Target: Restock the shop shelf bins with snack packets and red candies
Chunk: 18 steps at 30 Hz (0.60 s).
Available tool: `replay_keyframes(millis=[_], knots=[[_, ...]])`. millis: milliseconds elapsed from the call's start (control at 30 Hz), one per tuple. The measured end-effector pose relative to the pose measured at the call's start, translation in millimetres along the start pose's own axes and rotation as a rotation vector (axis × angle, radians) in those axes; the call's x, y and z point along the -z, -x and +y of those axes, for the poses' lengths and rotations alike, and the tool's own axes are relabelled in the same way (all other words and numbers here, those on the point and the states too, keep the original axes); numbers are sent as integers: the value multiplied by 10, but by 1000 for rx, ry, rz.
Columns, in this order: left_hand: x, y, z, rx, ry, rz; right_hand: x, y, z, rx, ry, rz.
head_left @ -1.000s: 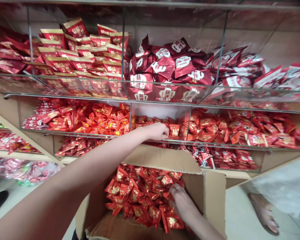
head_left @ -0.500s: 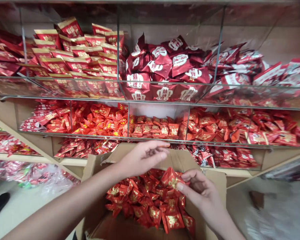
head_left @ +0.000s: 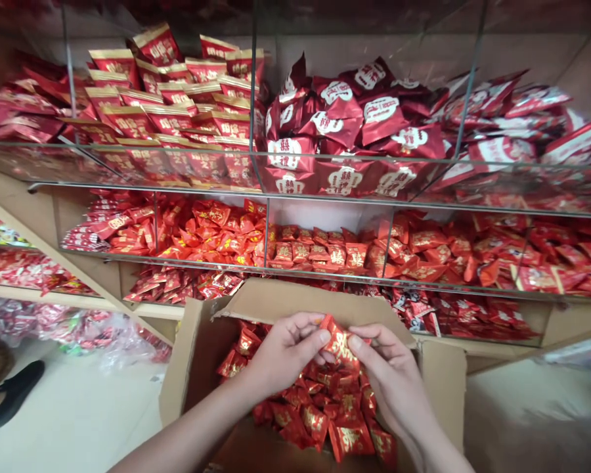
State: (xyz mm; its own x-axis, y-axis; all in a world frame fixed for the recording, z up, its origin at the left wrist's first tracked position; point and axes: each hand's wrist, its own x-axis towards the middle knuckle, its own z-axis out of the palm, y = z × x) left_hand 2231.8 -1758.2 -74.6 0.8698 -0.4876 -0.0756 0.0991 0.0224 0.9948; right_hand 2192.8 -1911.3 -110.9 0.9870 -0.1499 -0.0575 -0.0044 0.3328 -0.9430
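A red candy packet with gold characters (head_left: pixel 341 343) is held up over an open cardboard box (head_left: pixel 270 297). My left hand (head_left: pixel 291 351) pinches its left end between thumb and fingers. At the other end, my right hand (head_left: pixel 387 358) grips the same packet with thumb and fingertips. Beneath both hands lies a loose heap of matching red packets (head_left: pixel 349 437) inside the box. Part of that heap is hidden by my left hand and forearm.
Behind the box, a shelf with clear dividers (head_left: pixel 325 203) holds piles of packets, among them gold-topped red bags (head_left: pixel 177 118) and dark red bags (head_left: pixel 335 125). Plastic-wrapped goods (head_left: pixel 98 335) lie low at left. A person's black shoe (head_left: pixel 17 397) stands on the floor.
My left hand has come down from above the box and closed on the packet's left end. My right hand still holds the packet. The view has shifted slightly left.
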Motion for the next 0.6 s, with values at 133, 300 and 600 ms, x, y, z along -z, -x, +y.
replay_keyframes(millis=[133, 300, 600], knots=[[27, 40, -60, 46, -22, -26, -3, 30, 63, -34, 85, -56], [69, 83, -104, 57, -50, 27, -14, 78, 108, -70, 124, -100], [41, 97, -165, 42, 9, 27, -43, 75, 105, -67, 59, -124]])
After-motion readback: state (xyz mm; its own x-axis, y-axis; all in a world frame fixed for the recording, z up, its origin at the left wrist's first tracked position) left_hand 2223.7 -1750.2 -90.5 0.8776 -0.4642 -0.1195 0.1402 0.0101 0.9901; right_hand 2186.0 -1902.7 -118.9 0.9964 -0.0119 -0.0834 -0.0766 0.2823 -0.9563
